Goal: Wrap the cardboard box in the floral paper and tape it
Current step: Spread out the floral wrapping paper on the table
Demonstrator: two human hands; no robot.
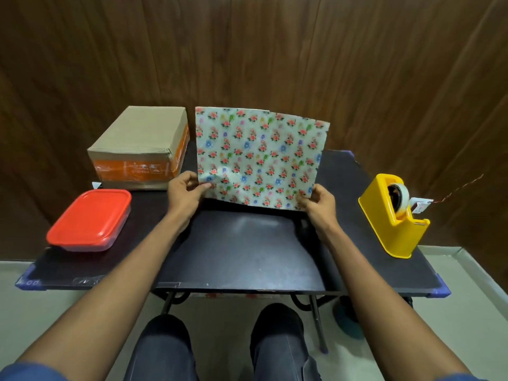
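Note:
A sheet of floral paper (261,158), white with small red and blue flowers, is held up above the middle of the black table (247,251), tilted away from me. My left hand (185,192) pinches its near left corner and my right hand (319,202) pinches its near right corner. The cardboard box (140,145), brown with orange print and clear tape, stands at the back left of the table, just left of the paper. A yellow tape dispenser (395,215) holding a roll of pale tape stands at the right edge.
A clear plastic container with a red lid (89,218) lies at the front left of the table. A dark wooden wall rises behind the table. A thin twisted wire (464,187) runs off to the right of the dispenser. My knees are under the table's front edge.

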